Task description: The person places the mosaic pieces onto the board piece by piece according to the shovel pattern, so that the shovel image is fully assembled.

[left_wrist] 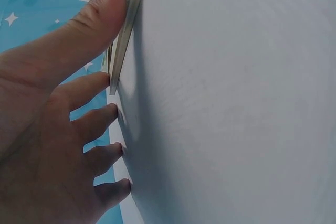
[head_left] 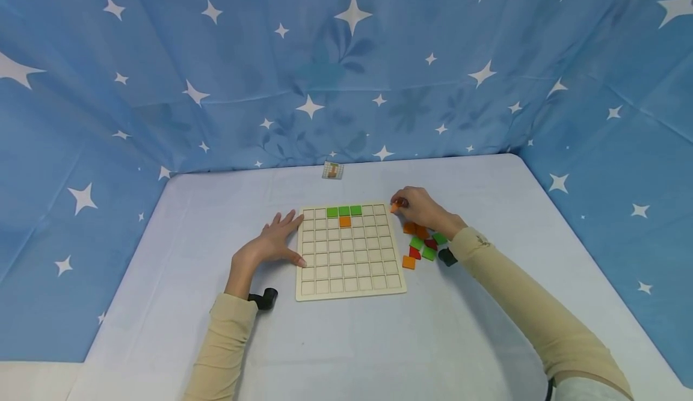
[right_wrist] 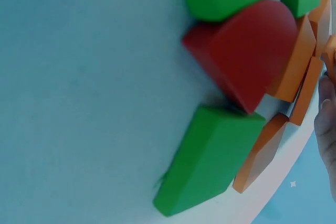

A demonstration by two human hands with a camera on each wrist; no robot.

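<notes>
A pale wooden grid board (head_left: 352, 296) lies flat in the middle of the table. Three green square tiles (head_left: 344, 211) fill adjoining cells of its top row, and one orange square tile (head_left: 344, 222) sits under the middle one. My left hand (head_left: 271, 241) touches the board's left edge with thumb and index finger, fingers spread; the left wrist view shows the thumb along the board's edge (left_wrist: 126, 40). By the top right corner, my right hand (head_left: 428, 210) pinches another orange tile (head_left: 394, 208) between thumb and fingertips.
Right of the board lies a loose heap of orange, green (head_left: 428, 254) and red tiles; one red tile (right_wrist: 247, 51) has a curved side. A small card (head_left: 332, 170) with an orange-brown pattern lies at the table's back edge. Starry blue cloth (head_left: 346, 58) hangs behind.
</notes>
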